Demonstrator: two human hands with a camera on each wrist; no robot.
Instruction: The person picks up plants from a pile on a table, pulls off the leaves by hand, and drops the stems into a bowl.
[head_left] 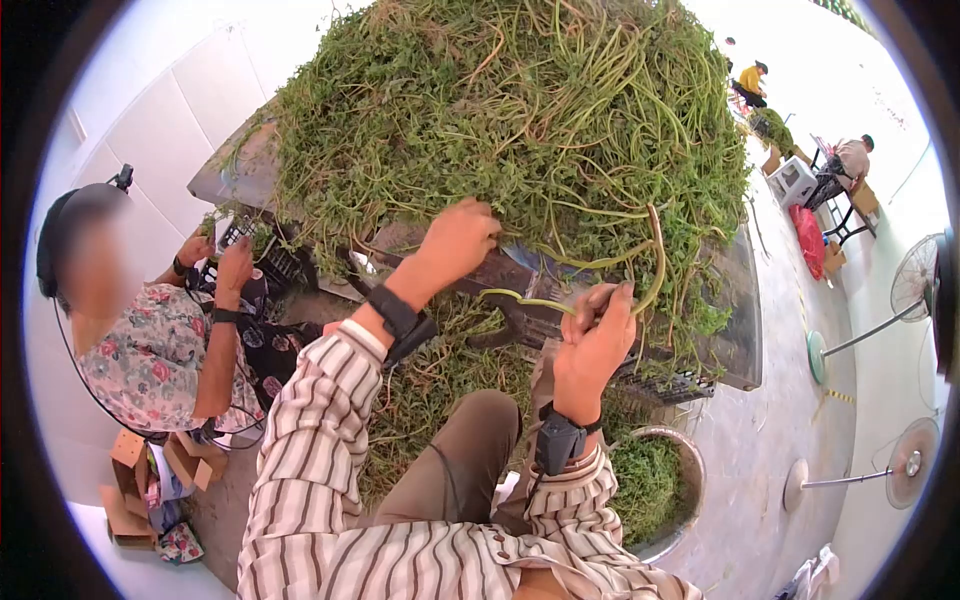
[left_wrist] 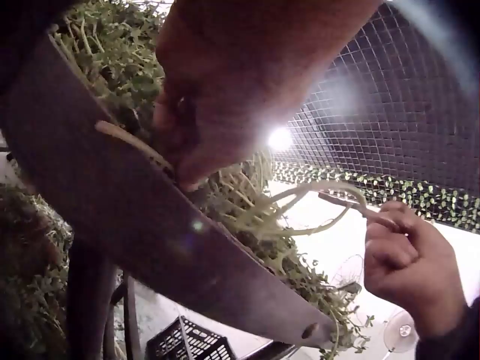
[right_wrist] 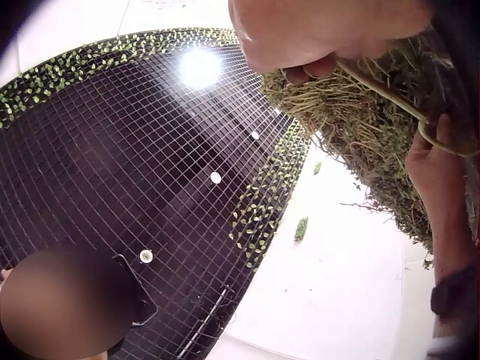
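Observation:
A large heap of leafy green plants with long stems (head_left: pixel 520 110) covers the table in front of me. My right hand (head_left: pixel 595 350) pinches long green stems (head_left: pixel 655 270) near the table's front edge; one loops up to a brownish end, another sticks out leftward. At the heap's front edge is my left hand (head_left: pixel 460 240), fingers curled down, with a green stem running from its fingertips toward the right. In the left wrist view a pale stem end (left_wrist: pixel 124 137) projects beside the left thumb. The right wrist view shows a stem (right_wrist: pixel 386 91) between both hands.
Beside me on the left sits a person (head_left: pixel 170 340) handling plants. More greenery (head_left: pixel 430 420) lies below the table, and a round tub (head_left: pixel 690 480) of it stands at right. A black crate (head_left: pixel 665 380) is under the table edge. Fans (head_left: pixel 915 460) stand farther right.

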